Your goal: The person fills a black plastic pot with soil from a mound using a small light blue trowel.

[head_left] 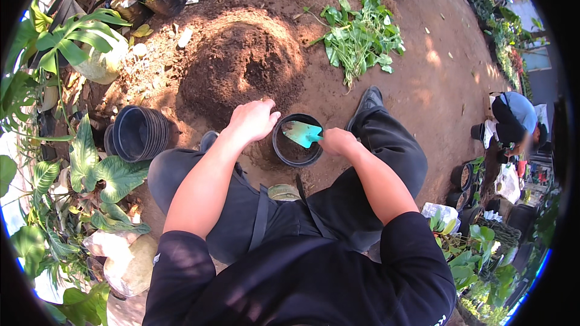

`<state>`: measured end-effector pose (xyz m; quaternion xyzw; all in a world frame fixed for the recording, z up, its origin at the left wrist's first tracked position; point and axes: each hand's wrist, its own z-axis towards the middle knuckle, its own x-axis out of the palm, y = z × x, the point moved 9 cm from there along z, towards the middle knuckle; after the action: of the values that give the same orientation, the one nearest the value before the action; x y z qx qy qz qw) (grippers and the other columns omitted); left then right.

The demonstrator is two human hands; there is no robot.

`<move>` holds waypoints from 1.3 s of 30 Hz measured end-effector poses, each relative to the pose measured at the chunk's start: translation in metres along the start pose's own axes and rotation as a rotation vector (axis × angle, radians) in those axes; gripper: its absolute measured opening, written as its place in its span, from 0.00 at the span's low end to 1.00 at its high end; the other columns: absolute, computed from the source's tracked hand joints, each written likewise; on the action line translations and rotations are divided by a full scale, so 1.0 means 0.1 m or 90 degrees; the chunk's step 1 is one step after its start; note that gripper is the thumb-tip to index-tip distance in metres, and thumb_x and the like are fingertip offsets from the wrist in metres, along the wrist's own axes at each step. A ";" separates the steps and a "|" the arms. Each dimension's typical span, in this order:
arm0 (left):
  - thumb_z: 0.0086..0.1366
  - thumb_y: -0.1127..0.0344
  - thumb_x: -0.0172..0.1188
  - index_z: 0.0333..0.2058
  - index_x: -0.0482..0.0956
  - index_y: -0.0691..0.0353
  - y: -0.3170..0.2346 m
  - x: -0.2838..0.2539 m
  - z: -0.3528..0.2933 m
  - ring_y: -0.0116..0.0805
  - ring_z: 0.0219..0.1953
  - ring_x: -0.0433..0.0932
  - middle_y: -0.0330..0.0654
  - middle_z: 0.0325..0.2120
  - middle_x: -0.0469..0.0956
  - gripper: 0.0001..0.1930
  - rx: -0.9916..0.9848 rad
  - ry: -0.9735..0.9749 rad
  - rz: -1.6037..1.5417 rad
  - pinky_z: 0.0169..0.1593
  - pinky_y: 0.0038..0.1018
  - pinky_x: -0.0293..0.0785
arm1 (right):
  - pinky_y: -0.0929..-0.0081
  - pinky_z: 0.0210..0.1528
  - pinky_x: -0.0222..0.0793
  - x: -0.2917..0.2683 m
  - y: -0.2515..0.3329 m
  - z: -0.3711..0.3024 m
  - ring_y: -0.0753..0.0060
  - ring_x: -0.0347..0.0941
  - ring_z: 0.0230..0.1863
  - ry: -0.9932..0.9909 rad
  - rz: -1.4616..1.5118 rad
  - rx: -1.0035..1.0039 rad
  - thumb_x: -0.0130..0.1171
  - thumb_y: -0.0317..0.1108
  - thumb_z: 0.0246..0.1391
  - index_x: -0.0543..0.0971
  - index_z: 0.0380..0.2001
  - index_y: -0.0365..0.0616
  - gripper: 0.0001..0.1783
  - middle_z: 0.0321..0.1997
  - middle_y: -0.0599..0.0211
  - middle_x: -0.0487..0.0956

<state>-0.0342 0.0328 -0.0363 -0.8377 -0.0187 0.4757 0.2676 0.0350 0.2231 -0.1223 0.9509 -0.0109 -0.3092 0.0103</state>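
Note:
A round black plant pot (296,162) with dark soil inside stands on the ground between my legs. My right hand (338,142) is closed around the handle of a teal hand trowel (304,134). The trowel's blade lies over the inside of the pot, with some soil on it. My left hand (252,119) is at the pot's left rim, its fingers curled; the fingertips are partly hidden, and I cannot make out what they hold. Just beyond that hand rises a mound of brown soil (241,60).
A nested stack of black pots (140,134) lies at the left. Uprooted leafy cuttings (362,39) lie in a heap at the far right of the mound. Potted plants line the back, and big-leaved plants (112,175) crowd the left. A person (518,118) is low down at the far right.

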 end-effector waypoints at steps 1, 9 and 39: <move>0.60 0.56 0.47 0.43 0.71 0.60 0.03 0.04 0.03 0.49 0.40 0.73 0.52 0.34 0.76 0.17 -0.021 0.009 0.003 0.44 0.40 0.68 | 0.64 0.43 0.68 -0.02 0.00 -0.04 0.56 0.72 0.44 -0.006 -0.007 -0.008 0.47 0.44 0.52 0.77 0.35 0.40 0.19 0.39 0.56 0.77; 0.60 0.56 0.48 0.44 0.71 0.57 0.26 0.51 0.21 0.46 0.45 0.72 0.50 0.39 0.74 0.17 -0.109 0.100 0.015 0.47 0.38 0.67 | 0.63 0.42 0.68 -0.05 -0.02 -0.16 0.55 0.73 0.42 -0.033 0.018 -0.072 0.47 0.44 0.52 0.76 0.35 0.41 0.18 0.37 0.56 0.77; 0.51 0.51 0.60 0.28 0.81 0.55 1.13 1.75 0.54 0.37 0.33 0.77 0.42 0.27 0.79 0.15 -0.434 0.067 -0.019 0.41 0.32 0.70 | 0.67 0.38 0.71 0.06 -0.06 -0.14 0.59 0.75 0.39 -0.021 0.014 -0.138 0.55 0.29 0.38 0.79 0.32 0.41 0.13 0.36 0.58 0.78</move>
<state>-0.0078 0.0093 -0.2485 -0.9020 -0.1752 0.3941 -0.0204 0.0481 0.2290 -0.1143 0.9388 0.0118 -0.3240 0.1165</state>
